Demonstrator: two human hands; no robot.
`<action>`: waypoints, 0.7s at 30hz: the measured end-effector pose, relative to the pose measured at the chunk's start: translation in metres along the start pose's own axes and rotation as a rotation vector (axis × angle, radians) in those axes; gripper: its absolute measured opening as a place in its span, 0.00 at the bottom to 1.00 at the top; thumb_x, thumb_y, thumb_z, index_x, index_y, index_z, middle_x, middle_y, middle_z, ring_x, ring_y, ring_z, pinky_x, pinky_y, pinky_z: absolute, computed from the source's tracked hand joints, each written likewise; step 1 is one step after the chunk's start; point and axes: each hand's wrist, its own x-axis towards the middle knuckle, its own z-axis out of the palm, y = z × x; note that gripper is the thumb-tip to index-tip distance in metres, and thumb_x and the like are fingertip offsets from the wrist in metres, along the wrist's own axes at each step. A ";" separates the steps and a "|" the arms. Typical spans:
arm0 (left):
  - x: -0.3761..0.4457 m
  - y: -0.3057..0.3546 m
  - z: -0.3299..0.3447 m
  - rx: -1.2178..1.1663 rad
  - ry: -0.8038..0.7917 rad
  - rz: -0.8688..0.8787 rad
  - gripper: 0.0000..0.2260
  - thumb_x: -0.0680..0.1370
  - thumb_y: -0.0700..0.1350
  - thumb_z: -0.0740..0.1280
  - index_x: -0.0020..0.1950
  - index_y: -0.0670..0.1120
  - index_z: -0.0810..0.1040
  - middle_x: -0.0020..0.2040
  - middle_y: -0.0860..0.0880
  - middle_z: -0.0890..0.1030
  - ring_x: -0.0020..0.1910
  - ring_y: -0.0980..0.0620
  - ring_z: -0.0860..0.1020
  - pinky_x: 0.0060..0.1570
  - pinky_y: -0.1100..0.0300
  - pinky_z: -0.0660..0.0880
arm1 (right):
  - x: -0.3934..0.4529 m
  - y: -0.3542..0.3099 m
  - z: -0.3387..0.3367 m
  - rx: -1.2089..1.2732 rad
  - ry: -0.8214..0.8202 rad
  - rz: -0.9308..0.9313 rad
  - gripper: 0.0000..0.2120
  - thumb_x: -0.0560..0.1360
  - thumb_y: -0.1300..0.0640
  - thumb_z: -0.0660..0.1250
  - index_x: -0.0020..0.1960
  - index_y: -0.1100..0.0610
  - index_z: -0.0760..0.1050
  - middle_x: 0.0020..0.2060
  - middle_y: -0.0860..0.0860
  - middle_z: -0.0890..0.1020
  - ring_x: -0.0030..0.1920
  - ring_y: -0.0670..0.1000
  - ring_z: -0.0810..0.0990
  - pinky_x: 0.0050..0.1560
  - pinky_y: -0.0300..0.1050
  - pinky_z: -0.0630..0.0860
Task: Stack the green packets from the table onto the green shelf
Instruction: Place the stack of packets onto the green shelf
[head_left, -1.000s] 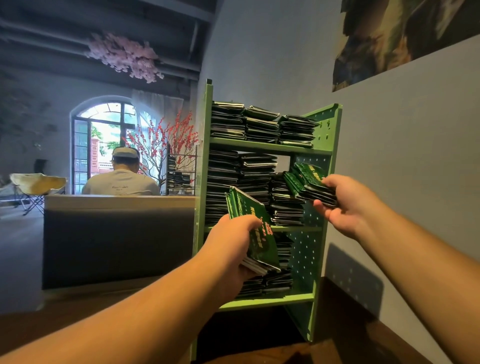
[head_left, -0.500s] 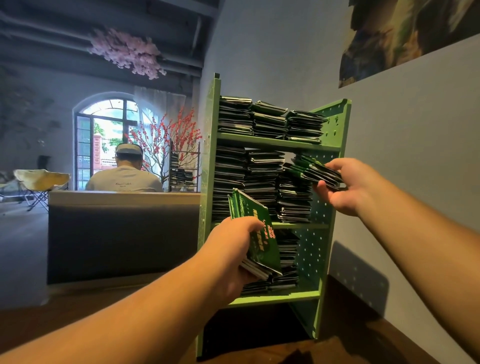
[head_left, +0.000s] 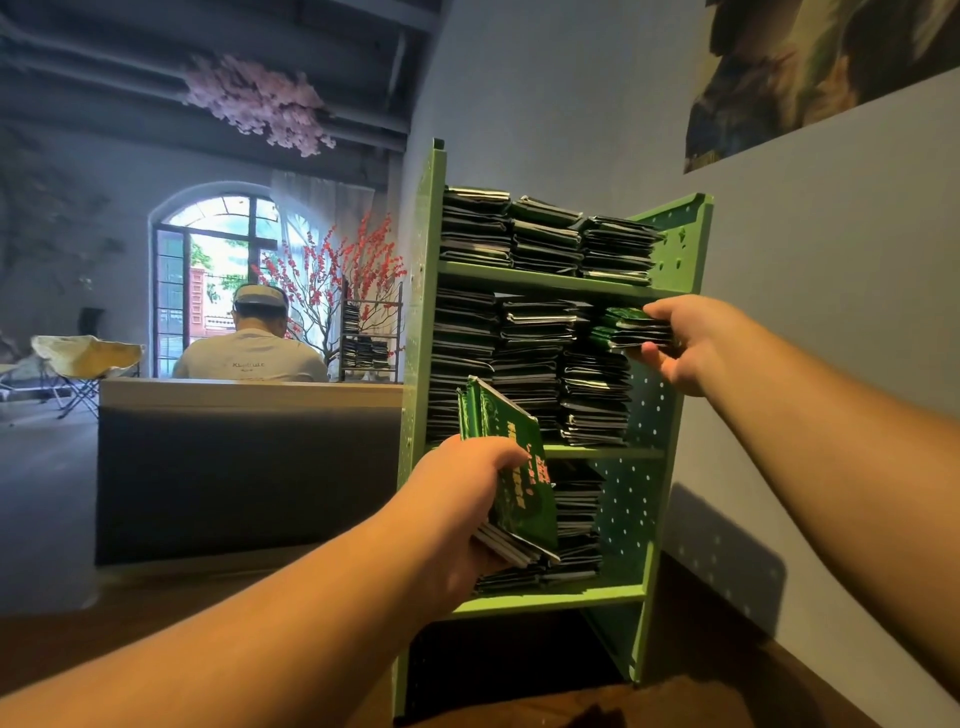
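The green shelf (head_left: 675, 249) stands against the wall, its three levels filled with stacks of dark green packets (head_left: 524, 364). My right hand (head_left: 685, 343) grips a small bundle of green packets (head_left: 626, 328) and holds it level on top of the right-hand stack of the middle level, just under the upper board. My left hand (head_left: 462, 499) grips a thicker bundle of green packets (head_left: 511, 473), tilted upright in front of the shelf's lower left part. That bundle hides part of the bottom level's stacks.
A brown table (head_left: 701, 701) carries the shelf. A grey wall (head_left: 831, 364) runs close on the right. To the left, behind a grey partition (head_left: 249, 467), a person (head_left: 249, 353) sits facing away. A second rack with packets (head_left: 369, 338) stands by red blossom branches.
My right hand has carried its bundle up and inward, from in front of the shelf's right side onto the top of the middle level's right stack. My left hand has stayed put.
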 end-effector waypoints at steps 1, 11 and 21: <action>0.001 -0.001 -0.001 0.003 0.006 -0.003 0.04 0.78 0.40 0.68 0.44 0.45 0.75 0.43 0.43 0.79 0.49 0.38 0.79 0.60 0.32 0.76 | 0.004 0.000 0.002 -0.012 0.014 -0.018 0.15 0.80 0.57 0.68 0.65 0.59 0.75 0.61 0.57 0.78 0.53 0.56 0.84 0.23 0.34 0.75; 0.009 -0.004 -0.006 -0.009 -0.017 -0.118 0.02 0.79 0.40 0.67 0.51 0.44 0.75 0.46 0.41 0.80 0.48 0.38 0.82 0.40 0.43 0.82 | 0.016 0.006 0.021 -0.025 0.190 -0.157 0.14 0.75 0.56 0.76 0.56 0.61 0.78 0.41 0.53 0.80 0.36 0.48 0.82 0.30 0.37 0.81; 0.017 -0.015 -0.011 0.059 -0.048 -0.149 0.05 0.80 0.38 0.66 0.56 0.43 0.75 0.46 0.40 0.80 0.40 0.43 0.80 0.19 0.61 0.75 | 0.014 0.018 0.030 -0.248 0.272 -0.301 0.23 0.77 0.49 0.73 0.64 0.62 0.76 0.58 0.57 0.81 0.48 0.55 0.75 0.47 0.47 0.75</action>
